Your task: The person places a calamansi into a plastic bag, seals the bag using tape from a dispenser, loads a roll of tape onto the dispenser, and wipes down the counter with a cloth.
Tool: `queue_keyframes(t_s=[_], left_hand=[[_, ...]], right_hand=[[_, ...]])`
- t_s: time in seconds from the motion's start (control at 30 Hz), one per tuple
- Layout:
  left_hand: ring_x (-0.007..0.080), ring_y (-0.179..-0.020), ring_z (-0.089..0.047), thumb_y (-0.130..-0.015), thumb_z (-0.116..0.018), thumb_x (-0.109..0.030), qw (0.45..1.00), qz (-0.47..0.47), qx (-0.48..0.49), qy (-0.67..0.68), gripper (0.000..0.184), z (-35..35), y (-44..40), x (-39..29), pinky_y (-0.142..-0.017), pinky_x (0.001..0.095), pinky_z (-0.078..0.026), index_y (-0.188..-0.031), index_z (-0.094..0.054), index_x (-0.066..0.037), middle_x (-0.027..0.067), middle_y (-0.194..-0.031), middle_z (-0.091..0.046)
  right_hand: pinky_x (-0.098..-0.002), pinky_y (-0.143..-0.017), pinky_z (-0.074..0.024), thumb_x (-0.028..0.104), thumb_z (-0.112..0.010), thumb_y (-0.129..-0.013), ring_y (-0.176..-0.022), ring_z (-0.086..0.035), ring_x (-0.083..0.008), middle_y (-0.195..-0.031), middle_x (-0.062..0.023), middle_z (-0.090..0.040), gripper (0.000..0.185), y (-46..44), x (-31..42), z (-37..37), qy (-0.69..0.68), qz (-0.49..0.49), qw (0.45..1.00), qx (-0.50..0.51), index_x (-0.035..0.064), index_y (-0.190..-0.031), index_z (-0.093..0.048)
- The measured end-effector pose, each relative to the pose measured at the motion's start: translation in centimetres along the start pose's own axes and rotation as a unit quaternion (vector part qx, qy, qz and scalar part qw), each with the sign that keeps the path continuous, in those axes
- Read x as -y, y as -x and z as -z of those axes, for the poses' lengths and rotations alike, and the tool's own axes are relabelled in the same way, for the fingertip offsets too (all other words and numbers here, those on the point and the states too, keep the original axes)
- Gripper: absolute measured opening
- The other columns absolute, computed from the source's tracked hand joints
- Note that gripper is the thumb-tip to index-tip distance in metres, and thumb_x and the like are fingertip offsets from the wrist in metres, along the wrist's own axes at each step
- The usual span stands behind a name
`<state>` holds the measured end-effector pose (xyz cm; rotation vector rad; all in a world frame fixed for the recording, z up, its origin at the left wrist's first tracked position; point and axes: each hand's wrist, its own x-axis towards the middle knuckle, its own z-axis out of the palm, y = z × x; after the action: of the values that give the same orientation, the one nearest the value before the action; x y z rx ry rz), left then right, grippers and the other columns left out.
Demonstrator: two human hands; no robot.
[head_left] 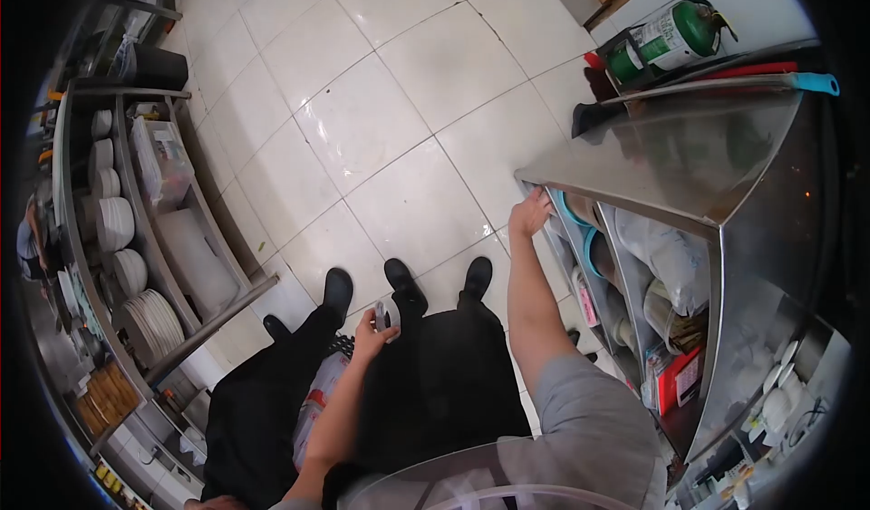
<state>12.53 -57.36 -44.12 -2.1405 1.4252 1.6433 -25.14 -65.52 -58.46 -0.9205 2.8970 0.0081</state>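
Note:
My left hand point(370, 336) is closed around a small round whitish roll point(387, 317), which looks like a roll of tape, held in front of my dark apron point(435, 383). My right arm reaches forward to the steel cabinet point(671, 165). At its far front corner, my right hand point(532, 211) has its fingers bent over the edge; their tips are partly hidden. Just beside that hand, blue-rimmed round containers point(594, 252) stand on the shelf. A clear plastic bag point(666, 256) fills part of the shelf above.
Another person in black trousers point(258, 401) stands close on my left. Stacked white plates and bowls point(149, 324) and a clear plastic box point(163, 161) sit on the left rack. A green fire extinguisher point(666, 38) is beyond the cabinet. Pale floor tiles point(390, 129) lie ahead.

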Motion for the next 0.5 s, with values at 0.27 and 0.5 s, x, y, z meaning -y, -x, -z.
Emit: queue_keyframes(t_s=[0.27,0.5], left_hand=[[0.0237,-0.082,-0.059,-0.060,-0.075,-0.022,0.999,-0.022,0.019,0.019,0.066,-0.5,0.2,-1.8,-0.070,0.0313,-0.048,-0.113,-0.044,0.002,0.0176,-0.095,-0.057],[0.0237,-0.084,-0.059,-0.059,-0.074,-0.021,0.999,-0.038,0.021,-0.011,0.067,-0.5,-0.3,-0.5,-0.074,0.0324,-0.047,-0.114,-0.043,0.003,0.0181,-0.094,-0.059]], right_hand=[[-0.0409,-0.073,-0.0439,0.007,-0.053,-0.070,-0.093,-0.049,-0.0326,-0.100,-0.0161,-0.050,0.034,-0.9,-1.4,-0.6,0.006,0.024,0.999,0.045,0.0033,-0.104,-0.048],[-0.0397,-0.057,-0.0472,0.007,-0.054,-0.070,-0.070,-0.058,-0.0330,-0.084,-0.0160,-0.058,0.021,-1.3,-2.2,-0.4,0.018,-0.005,0.999,0.045,0.0023,-0.090,-0.056]])
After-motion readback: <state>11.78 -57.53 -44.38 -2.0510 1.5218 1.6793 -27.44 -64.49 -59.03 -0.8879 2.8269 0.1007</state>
